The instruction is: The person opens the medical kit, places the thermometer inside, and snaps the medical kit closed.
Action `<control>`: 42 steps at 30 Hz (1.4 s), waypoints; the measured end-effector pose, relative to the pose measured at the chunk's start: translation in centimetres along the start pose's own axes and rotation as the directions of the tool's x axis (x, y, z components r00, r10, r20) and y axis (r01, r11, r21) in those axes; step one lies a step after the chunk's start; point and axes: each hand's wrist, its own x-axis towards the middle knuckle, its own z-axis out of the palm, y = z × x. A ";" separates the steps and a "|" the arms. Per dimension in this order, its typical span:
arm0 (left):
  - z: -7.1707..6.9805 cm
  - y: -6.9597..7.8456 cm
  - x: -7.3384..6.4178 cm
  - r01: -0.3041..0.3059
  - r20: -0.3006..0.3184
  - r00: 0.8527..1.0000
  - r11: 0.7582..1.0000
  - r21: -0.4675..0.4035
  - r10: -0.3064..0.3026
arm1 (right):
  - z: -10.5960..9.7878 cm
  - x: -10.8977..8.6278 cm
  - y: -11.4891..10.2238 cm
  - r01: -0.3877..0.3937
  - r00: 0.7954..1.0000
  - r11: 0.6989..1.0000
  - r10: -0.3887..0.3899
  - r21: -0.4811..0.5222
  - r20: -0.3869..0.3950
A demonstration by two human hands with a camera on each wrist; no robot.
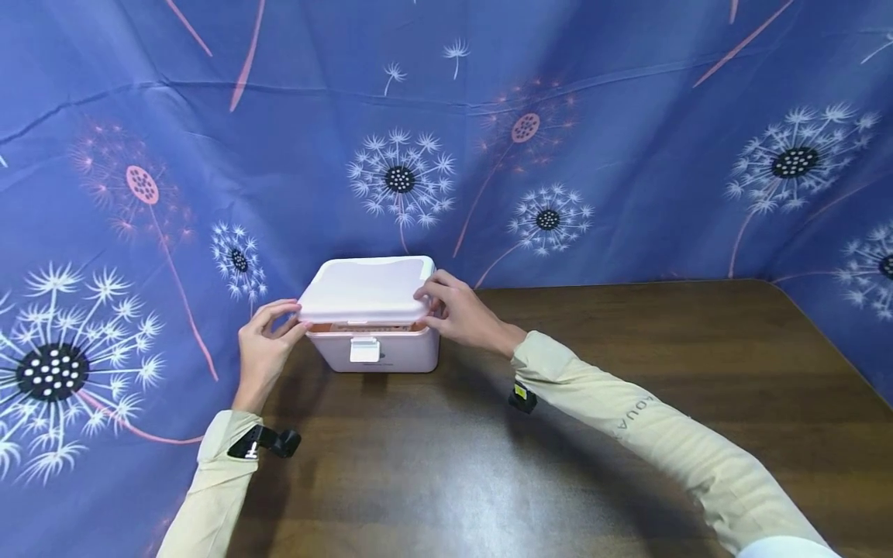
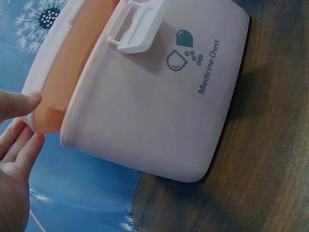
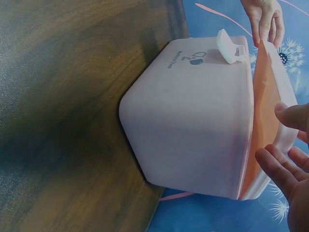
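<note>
A pale pink medicine box (image 1: 412, 356) printed "Medicine Chest" stands on the table against the cloth. Its white lid (image 1: 370, 287) is raised a little at the front, and an orange inner part (image 2: 79, 63) shows in the gap. The white front latch (image 1: 365, 349) hangs unfastened from the box. My left hand (image 1: 265, 345) pinches the lid's left front corner between thumb and fingers. At the opposite corner my right hand (image 1: 463, 314) grips the lid's edge, thumb (image 3: 289, 116) on its rim. What lies inside the box is mostly hidden.
The brown wooden table (image 1: 628, 333) extends to the right and toward me. Behind and to the left hangs a blue cloth (image 1: 628, 93) with dandelion prints. Each wrist carries a small black camera (image 1: 286, 443).
</note>
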 end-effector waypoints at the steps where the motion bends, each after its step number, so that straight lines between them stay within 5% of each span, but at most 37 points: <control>1: 0.1 0.1 0.0 0.002 0.004 1.000 1.000 0.001 -0.002 | 0.0 0.0 0.0 -0.002 1.000 1.000 0.002 0.009 -0.004; 7: 0.9 1.5 -0.3 0.004 0.016 1.000 1.000 -0.003 -0.004 | 0.1 -0.4 0.3 -0.023 1.000 0.999 0.023 0.023 0.006; 31: 0.9 0.9 -1.4 0.029 0.001 1.000 0.999 0.043 -0.029 | 0.9 -0.7 0.3 -0.100 0.994 0.994 0.102 -0.034 0.046; 42: 0.9 0.4 -1.9 0.026 -0.051 0.998 0.997 0.071 -0.022 | 1.4 -1.0 0.3 -0.070 0.997 0.994 0.073 -0.088 0.033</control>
